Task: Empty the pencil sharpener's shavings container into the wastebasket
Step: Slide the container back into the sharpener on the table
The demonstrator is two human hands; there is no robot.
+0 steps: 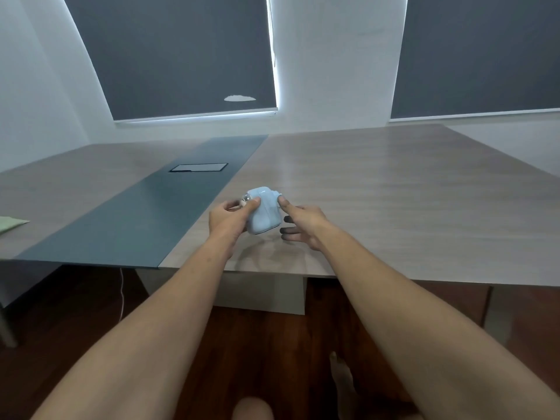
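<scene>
A pale blue pencil sharpener (263,212) with a clear part at its left end is held a little above the wooden table (394,192), near its front edge. My left hand (228,218) grips its left side, thumb on top. My right hand (300,224) touches the sharpener's right side with the thumb, and its other fingers are spread below it. The underside of the sharpener is hidden by my hands. No wastebasket is in view.
A dark grey strip (145,207) runs across the table, with a rectangular cable hatch (198,167) in it. A pale green sheet (10,224) lies at the far left edge. Below the table edge are dark wood floor (272,338), a white cable (121,295) and my bare foot (341,374).
</scene>
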